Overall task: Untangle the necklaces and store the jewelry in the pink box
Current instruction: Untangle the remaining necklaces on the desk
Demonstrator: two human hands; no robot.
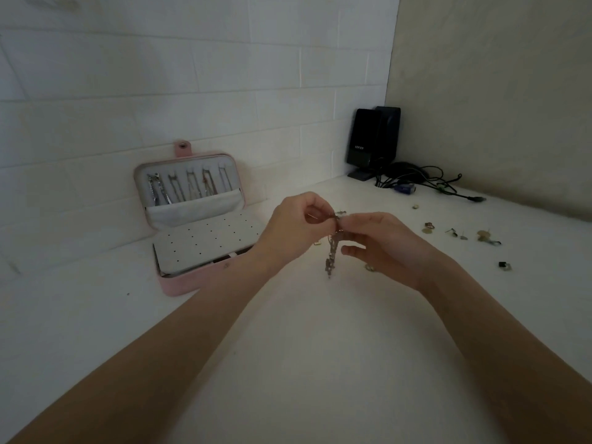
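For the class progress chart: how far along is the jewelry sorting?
Done: several chains hang in the open pink box's lid. In hand: the left hand and right hand pinch a tangled silver chain bunch. Left: small earrings and trinkets scattered on the white table; the perforated white panel looks empty.

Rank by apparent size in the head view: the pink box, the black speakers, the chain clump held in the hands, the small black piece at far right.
1. pink box
2. black speakers, farther away, so true size is unsure
3. chain clump
4. small black piece
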